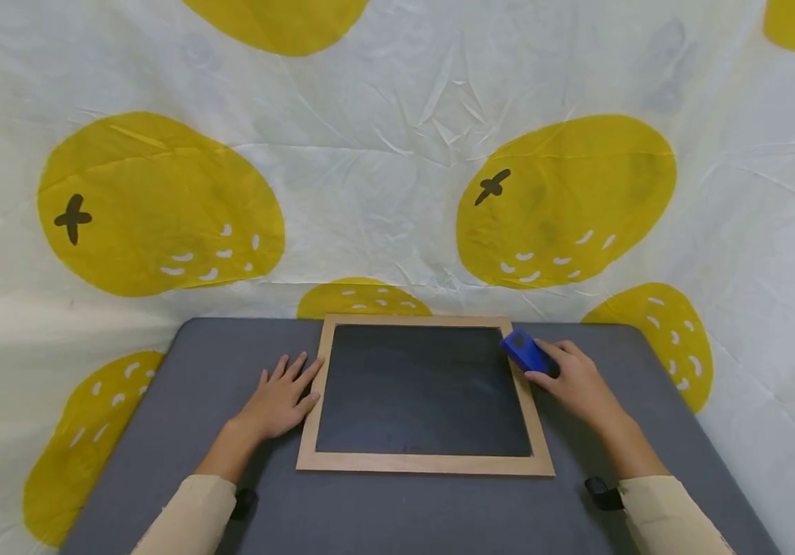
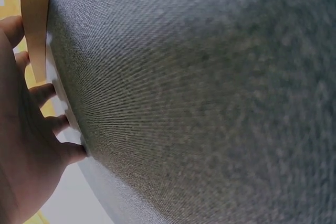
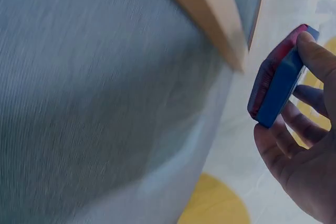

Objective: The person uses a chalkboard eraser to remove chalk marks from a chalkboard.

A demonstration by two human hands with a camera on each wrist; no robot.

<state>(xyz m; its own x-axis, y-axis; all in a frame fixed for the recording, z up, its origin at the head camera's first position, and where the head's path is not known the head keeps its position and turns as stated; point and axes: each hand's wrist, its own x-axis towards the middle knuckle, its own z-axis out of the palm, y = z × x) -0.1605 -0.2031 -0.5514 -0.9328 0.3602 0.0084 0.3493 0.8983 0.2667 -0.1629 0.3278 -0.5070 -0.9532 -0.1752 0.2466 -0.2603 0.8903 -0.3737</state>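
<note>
A small chalkboard with a light wooden frame lies on the grey table. My left hand is spread out flat at its left side, the thumb and index fingertips at the frame's edge. Between thumb and fingers my right hand grips a blue board eraser over the upper right of the frame. In the right wrist view the eraser is tilted, its reddish felt side facing the board and raised off it. The black writing surface shows faint smudges.
The grey tabletop extends around the board on both sides and in front. Behind it hangs a white cloth printed with yellow fruit shapes, close to the table's back edge. Dark straps sit at both wrists.
</note>
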